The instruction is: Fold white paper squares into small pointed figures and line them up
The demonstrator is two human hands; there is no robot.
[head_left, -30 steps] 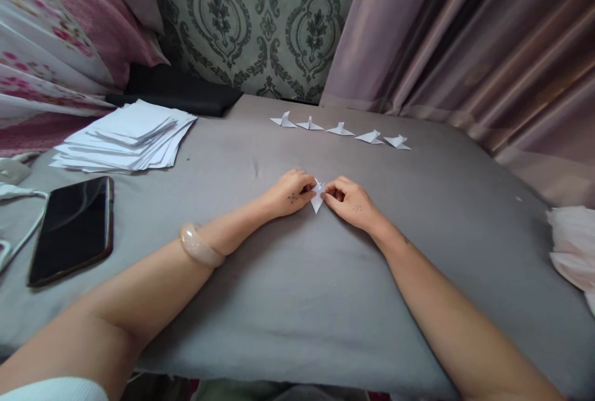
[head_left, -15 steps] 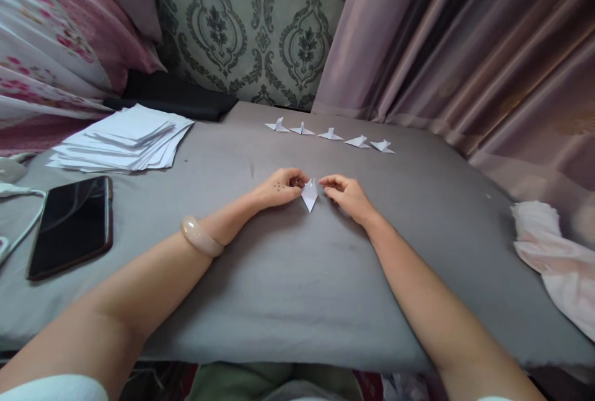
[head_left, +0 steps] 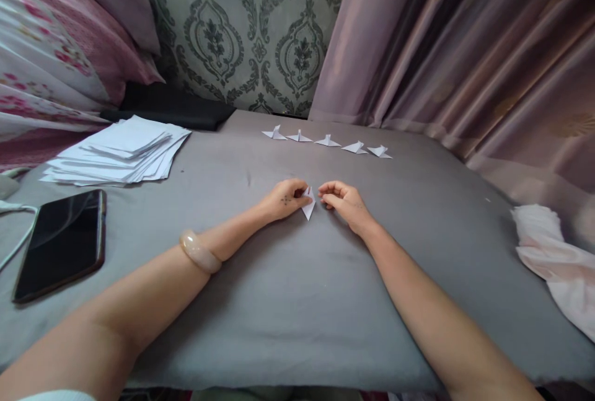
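Observation:
A small white folded paper, kite-shaped with narrow points at its top, is in the middle of the grey cloth. My left hand is closed on its left side, the thumb lying across the front of the paper and the other fingers behind it. Just to the right of the paper is my right hand, its fingers loosely curled and the thumb apart from them. Nothing shows between those fingers, and a narrow gap separates them from the paper. Beyond my hands, several folded paper cranes stand in a row.
On the left lies a stack of white paper sheets, with a black phone and a white cable nearer me. A black folded item is at the back. Pale crumpled cloth lies at right, below the curtains.
My left thumb has come over the front of the folded paper. My right fingers have curled in more, beside the paper. The whole view has shifted slightly, with things lower in the picture.

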